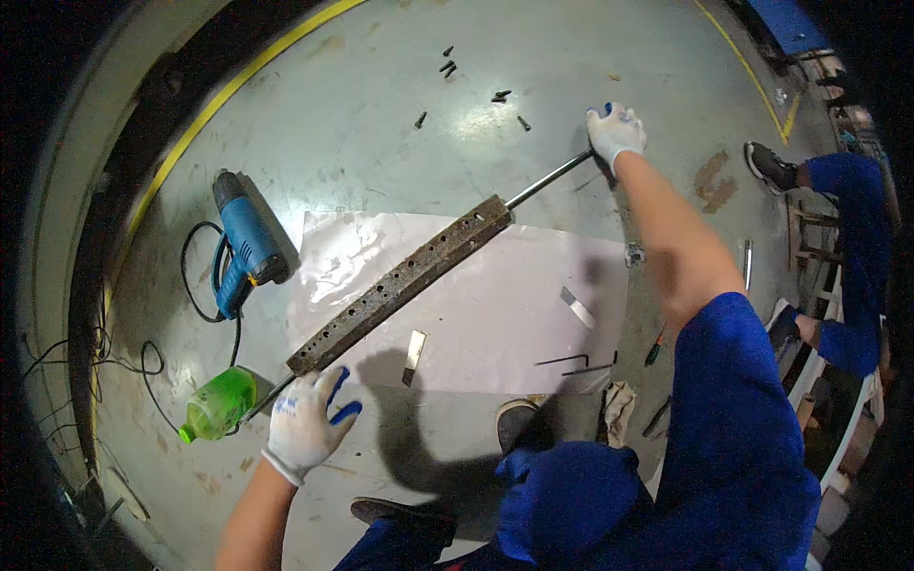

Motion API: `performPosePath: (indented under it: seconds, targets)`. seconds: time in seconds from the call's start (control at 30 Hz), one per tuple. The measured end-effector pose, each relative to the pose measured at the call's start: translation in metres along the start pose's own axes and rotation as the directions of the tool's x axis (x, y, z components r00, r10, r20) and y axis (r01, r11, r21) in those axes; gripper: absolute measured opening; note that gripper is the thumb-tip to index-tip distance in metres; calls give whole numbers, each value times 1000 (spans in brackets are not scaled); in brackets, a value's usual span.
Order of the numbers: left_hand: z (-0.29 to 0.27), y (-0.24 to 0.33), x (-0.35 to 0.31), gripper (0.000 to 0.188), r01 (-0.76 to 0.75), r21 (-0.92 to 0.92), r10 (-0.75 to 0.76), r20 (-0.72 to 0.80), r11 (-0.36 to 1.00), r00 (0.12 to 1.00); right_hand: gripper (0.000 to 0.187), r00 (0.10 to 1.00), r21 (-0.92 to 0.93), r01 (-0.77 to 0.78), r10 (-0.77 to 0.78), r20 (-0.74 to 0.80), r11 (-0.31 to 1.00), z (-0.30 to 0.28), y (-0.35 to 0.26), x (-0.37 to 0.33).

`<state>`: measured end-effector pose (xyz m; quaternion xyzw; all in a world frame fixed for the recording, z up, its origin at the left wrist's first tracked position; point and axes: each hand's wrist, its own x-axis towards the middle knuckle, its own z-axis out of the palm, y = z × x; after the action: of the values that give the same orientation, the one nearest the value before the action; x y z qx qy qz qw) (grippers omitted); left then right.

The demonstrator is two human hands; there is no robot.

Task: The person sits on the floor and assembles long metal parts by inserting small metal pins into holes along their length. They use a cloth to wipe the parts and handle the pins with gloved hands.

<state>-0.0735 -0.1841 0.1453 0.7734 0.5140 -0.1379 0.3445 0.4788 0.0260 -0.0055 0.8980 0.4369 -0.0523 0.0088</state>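
A long, dark, worn metal bar with a row of holes lies diagonally, with a steel rod sticking out of both its ends. Under it is a clear plastic sheet. My left hand, in a white glove with blue coating, is beside the rod's near left end, its fingers apart. At the far right end of the rod, my right hand, gloved alike, has thumb and fingers apart. Whether either hand touches the rod is hard to see. Two flat blades lie on the sheet.
A blue heat gun with its cord and a green bottle lie at left. Several bolts are scattered on the far floor. Hex keys, a screwdriver and a rag lie near right. Another person's leg is at right.
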Motion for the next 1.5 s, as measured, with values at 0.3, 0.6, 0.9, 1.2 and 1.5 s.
performPosePath:
  seconds: [0.3,0.6,0.9,1.2,1.5]
  targets:
    - [-32,38,225,52,120,-257,-201,-318,959,926,70,961,29,-262,263,-85,965,38,-85,48]
    - [-49,69,354,58,329,-202,-383,-364,922,849,70,956,-55,-275,267,-119,960,46,-95,52]
    - [-63,63,378,37,324,-117,-344,-374,939,861,72,953,-58,-219,201,-228,974,57,-93,56]
    - [25,62,157,27,262,-653,-585,-343,711,734,69,940,-80,-283,260,-220,956,64,-86,65]
    - [101,90,142,26,175,-882,-805,-298,438,513,73,943,-83,-291,271,-193,953,70,-88,70]
